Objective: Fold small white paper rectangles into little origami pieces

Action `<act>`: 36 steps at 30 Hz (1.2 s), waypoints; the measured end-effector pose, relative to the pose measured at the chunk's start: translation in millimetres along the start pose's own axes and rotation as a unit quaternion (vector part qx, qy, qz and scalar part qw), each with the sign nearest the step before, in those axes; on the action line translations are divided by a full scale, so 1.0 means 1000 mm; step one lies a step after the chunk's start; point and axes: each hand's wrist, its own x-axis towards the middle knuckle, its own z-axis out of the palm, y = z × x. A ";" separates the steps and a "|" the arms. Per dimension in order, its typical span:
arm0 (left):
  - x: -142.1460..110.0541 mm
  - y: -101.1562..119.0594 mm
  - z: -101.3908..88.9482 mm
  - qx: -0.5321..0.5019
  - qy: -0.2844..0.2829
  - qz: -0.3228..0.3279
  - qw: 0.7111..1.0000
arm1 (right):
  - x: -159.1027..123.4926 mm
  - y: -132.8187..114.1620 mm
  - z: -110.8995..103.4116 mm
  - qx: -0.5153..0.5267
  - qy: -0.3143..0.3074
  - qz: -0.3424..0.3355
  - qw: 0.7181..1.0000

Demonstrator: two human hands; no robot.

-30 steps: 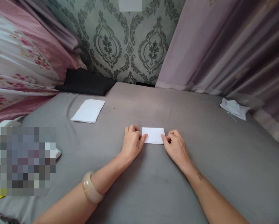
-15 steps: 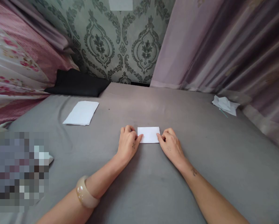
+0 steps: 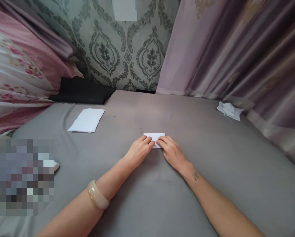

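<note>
A small white piece of folded paper (image 3: 158, 135) lies flat on the grey cloth in front of me, partly covered by my fingers. My left hand (image 3: 141, 149) is closed at its left part, with curled fingers pressed on the paper. From the other side my right hand (image 3: 173, 151) bears on its right part, fingers bent together and tips close to the left hand's. The thumbs are mostly hidden. A cream bangle (image 3: 98, 196) circles my left forearm.
A stack of white paper (image 3: 86, 120) lies to the left, near a black folded cloth (image 3: 84, 90). Crumpled white paper (image 3: 230, 111) with a thin greenish stick (image 3: 228, 118) is at the far right. Curtains flank the patterned wall. A blurred patch hides things at left.
My hands have moved from the paper's side edges inward over it, fingertips now close together near its middle. The thumbs no longer show on top. The view has shifted slightly.
</note>
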 end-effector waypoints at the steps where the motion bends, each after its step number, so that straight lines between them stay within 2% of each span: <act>1: -0.003 0.002 -0.001 0.008 -0.016 0.002 1.000 | -0.003 -0.004 -0.001 -0.011 -0.009 -0.006 1.000; 5: -0.019 0.017 0.001 0.053 -0.022 0.014 0.998 | -0.020 -0.024 -0.002 -0.063 -0.022 -0.006 0.998; 8: -0.030 0.026 0.003 0.081 -0.027 -0.015 0.996 | -0.027 -0.034 -0.002 -0.078 -0.032 0.011 0.996; 11: -0.035 0.028 -0.002 0.078 -0.056 -0.025 0.995 | -0.026 -0.040 -0.003 -0.091 -0.049 0.036 0.994; 14: -0.037 0.026 -0.009 0.060 -0.080 -0.031 0.995 | -0.024 -0.041 -0.002 -0.106 -0.053 0.073 0.990; 17: -0.037 0.025 -0.014 0.046 -0.080 -0.038 0.995 | -0.025 -0.039 -0.001 -0.119 -0.041 0.103 0.987; 21: -0.036 0.029 -0.016 0.053 -0.091 -0.040 0.994 | -0.019 -0.024 -0.007 -0.122 -0.023 0.120 0.985; 24: -0.035 0.033 -0.017 0.058 -0.104 -0.049 0.992 | -0.003 -0.004 -0.015 -0.090 -0.008 0.173 0.981; 26: -0.034 0.034 -0.019 0.053 -0.101 -0.052 0.992 | 0.013 0.011 -0.019 -0.075 0.003 0.175 0.982; 28: -0.033 0.034 -0.020 0.041 -0.089 -0.054 0.994 | 0.029 0.024 -0.020 0.046 -0.009 0.131 0.990; 29: -0.033 0.033 -0.020 0.035 -0.081 -0.058 0.994 | 0.036 0.029 -0.020 0.105 -0.029 0.134 0.985; 30: -0.032 0.032 -0.021 0.028 -0.075 -0.063 0.995 | 0.041 0.034 -0.019 0.119 -0.035 0.143 0.982; 33: -0.031 0.027 -0.022 0.012 -0.073 -0.075 0.994 | 0.048 0.043 -0.016 0.155 -0.051 0.180 0.970; 36: -0.030 0.022 -0.021 0.005 -0.079 -0.091 0.993 | 0.042 0.045 -0.017 0.218 -0.065 0.223 0.948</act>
